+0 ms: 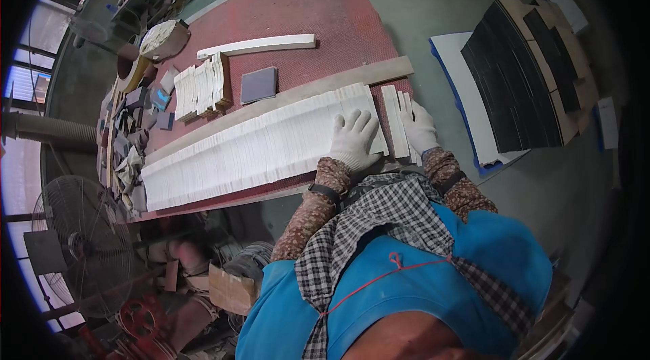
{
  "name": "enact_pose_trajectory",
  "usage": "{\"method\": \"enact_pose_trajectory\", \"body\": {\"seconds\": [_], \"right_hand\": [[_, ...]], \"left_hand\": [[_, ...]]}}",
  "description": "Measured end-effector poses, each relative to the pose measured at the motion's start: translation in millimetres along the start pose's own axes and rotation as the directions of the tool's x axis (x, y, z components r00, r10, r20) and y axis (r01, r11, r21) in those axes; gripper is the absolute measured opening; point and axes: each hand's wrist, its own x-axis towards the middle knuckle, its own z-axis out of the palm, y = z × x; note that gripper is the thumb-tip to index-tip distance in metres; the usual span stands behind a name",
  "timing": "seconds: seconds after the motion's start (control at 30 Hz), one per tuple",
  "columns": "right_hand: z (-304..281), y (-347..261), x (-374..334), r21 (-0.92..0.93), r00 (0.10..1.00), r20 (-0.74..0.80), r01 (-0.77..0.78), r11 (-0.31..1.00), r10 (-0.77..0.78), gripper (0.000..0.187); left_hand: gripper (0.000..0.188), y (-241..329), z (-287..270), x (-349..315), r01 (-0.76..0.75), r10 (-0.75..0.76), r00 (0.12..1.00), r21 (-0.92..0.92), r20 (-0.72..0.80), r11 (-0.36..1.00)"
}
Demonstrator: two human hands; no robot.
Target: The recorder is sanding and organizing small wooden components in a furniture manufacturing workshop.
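A long row of narrow white strips (250, 145), packed side by side, lies along the near side of a red-topped table. My left hand (353, 138), in a white knitted glove, rests on the right end of this row with its fingers spread. Past a small gap, a few separate white strips (393, 120) lie at the table's right end. My right hand (421, 128), gloved too, is closed around the outermost of them, its thumb on the left side. Its palm hides part of those strips.
A long flat bar (284, 104) lies behind the row. Beyond it are a dark sanding block (259, 84), a bundle of curved pale pieces (203, 87) and a long white piece (257, 45). Stacked black panels (514, 82) stand right; a fan (81, 245) stands left.
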Motion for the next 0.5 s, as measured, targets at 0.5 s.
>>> {"method": "enact_pose_trajectory", "body": {"seconds": [0.5], "right_hand": [[-19.9,-52.1,-32.6,-0.373,0.965,0.205,-0.079,0.924,0.165,0.106]], "left_hand": [[0.088,-2.5,4.3,-2.0,-0.019,0.020,0.997,0.015,-0.075,1.000]]}}
